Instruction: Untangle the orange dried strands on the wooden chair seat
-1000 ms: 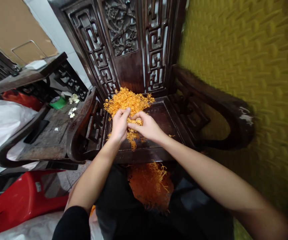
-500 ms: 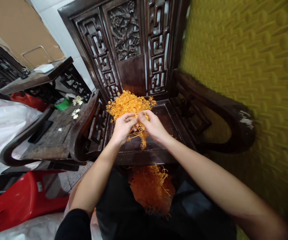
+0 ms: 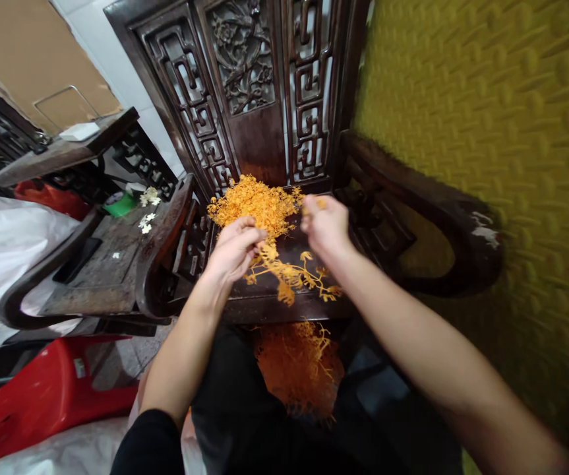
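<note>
A heap of orange stringy strands lies at the back of a dark carved wooden chair seat. My left hand is closed, pinching a clump of these strands that trails down to the right over the seat's front edge. My right hand is closed and slightly blurred, with a few orange strands at its fingertips. It has drawn away to the right of the left hand. A second pile of orange strands sits below the seat, over my dark lap.
A yellow padded wall fills the right side. The chair's armrest curves on the right. To the left stands another dark chair with small white flowers, a white bag and a red plastic stool.
My hands were together over the strands. Now the right hand has pulled away to the right and the clump has been drawn apart, with strands spreading over the seat's front.
</note>
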Tool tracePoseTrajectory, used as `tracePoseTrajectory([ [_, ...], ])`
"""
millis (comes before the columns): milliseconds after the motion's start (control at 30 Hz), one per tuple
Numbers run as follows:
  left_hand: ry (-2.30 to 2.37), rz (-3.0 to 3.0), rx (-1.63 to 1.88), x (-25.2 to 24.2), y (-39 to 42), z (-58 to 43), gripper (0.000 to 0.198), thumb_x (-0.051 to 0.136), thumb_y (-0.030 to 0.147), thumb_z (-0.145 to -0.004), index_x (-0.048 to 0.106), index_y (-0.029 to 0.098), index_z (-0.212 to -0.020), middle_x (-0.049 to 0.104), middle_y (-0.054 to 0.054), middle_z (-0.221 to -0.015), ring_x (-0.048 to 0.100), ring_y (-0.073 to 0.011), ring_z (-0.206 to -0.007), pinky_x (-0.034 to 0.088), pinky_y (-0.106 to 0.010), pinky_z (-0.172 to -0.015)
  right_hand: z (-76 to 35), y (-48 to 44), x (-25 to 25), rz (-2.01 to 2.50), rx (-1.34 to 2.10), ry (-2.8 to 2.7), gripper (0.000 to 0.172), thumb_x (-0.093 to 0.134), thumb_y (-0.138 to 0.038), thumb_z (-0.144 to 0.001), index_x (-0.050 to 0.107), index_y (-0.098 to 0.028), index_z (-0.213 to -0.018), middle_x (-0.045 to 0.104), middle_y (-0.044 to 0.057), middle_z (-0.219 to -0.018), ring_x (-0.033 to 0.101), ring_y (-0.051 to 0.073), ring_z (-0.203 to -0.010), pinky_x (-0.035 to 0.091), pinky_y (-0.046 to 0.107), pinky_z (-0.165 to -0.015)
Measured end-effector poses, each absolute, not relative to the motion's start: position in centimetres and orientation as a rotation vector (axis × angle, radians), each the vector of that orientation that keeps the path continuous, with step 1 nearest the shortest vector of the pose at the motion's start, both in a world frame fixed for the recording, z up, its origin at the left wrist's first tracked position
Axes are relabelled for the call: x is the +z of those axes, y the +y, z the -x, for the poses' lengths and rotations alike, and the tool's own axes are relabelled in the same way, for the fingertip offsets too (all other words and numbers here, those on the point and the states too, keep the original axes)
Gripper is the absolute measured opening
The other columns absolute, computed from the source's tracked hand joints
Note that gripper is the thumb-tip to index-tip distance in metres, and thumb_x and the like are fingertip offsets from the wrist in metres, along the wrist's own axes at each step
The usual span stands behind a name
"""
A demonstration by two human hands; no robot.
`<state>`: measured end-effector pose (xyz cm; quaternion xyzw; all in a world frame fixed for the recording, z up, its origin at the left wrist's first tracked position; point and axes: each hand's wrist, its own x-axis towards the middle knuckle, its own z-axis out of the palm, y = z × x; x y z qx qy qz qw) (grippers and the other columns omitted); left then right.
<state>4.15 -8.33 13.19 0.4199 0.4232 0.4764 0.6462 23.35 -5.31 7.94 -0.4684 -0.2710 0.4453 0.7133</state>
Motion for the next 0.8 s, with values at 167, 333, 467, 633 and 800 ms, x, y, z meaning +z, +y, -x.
tracePoseTrajectory([
  [167, 0.898, -1.048, 1.269, 12.7, -7.9, -2.2, 0.041, 0.090, 0.021, -0.062, 0.056, 0.019, -0.084, 0.063, 0.005, -0.068, 0.065, -0.0087, -0.062, 0.048, -0.018, -0.056, -28.6, -5.5, 8.2, 0.968, 1.216, -0.482, 0.010, 0.071, -0.020, -0.085, 0.062, -0.017, -0.086, 0.052, -0.006, -0.057, 0.043, 0.005, -0.041, 0.034, 0.015, -0.037],
  [333, 0.941, -1.098, 1.290, 11.4, -7.3, -3.0, 0.035, 0.092, 0.027, -0.061, 0.074, 0.016, -0.089, 0.073, -0.003, -0.083, 0.068, -0.0115, -0.075, 0.054, -0.023, -0.069, -25.4, -8.0, 9.0, 0.752, 1.497, -0.771, 0.024, 0.079, -0.020, -0.082, 0.071, -0.015, -0.104, 0.075, 0.008, -0.097, 0.074, 0.014, -0.079, 0.062, 0.023, -0.061],
  [467, 0.986, -1.163, 1.270, 11.5, -7.9, -3.5, 0.032, 0.091, 0.028, -0.064, 0.081, 0.019, -0.094, 0.077, -0.006, -0.092, 0.068, -0.0137, -0.080, 0.055, -0.028, -0.077, -23.9, -8.7, 9.7, 0.593, 1.669, -0.858, 0.044, 0.088, -0.030, -0.075, 0.067, -0.018, -0.112, 0.073, 0.002, -0.084, 0.071, 0.012, -0.066, 0.055, 0.019, -0.047],
  [633, 1.001, -1.525, 1.203, 12.0, -9.0, -3.9, 0.022, 0.082, 0.031, -0.078, 0.083, 0.021, -0.098, 0.077, -0.008, -0.107, 0.069, -0.0179, -0.095, 0.052, -0.031, -0.087, -23.4, -9.1, 9.6, 0.532, 1.688, -1.001, 0.042, 0.086, -0.039, -0.077, 0.052, -0.021, -0.093, 0.073, -0.001, -0.076, 0.044, 0.003, -0.038, 0.028, 0.014, -0.033],
  [800, 1.013, -1.818, 1.193, 12.4, -9.6, -4.8, 0.007, 0.078, 0.024, -0.082, 0.082, 0.021, -0.084, 0.073, -0.007, -0.087, 0.066, -0.0173, -0.084, 0.050, -0.030, -0.080, -22.1, -9.3, 8.9, 0.588, 1.583, -1.111, 0.042, 0.084, -0.042, -0.079, 0.049, -0.021, -0.087, 0.069, -0.003, -0.066, 0.040, 0.003, -0.036, 0.026, 0.016, -0.035],
])
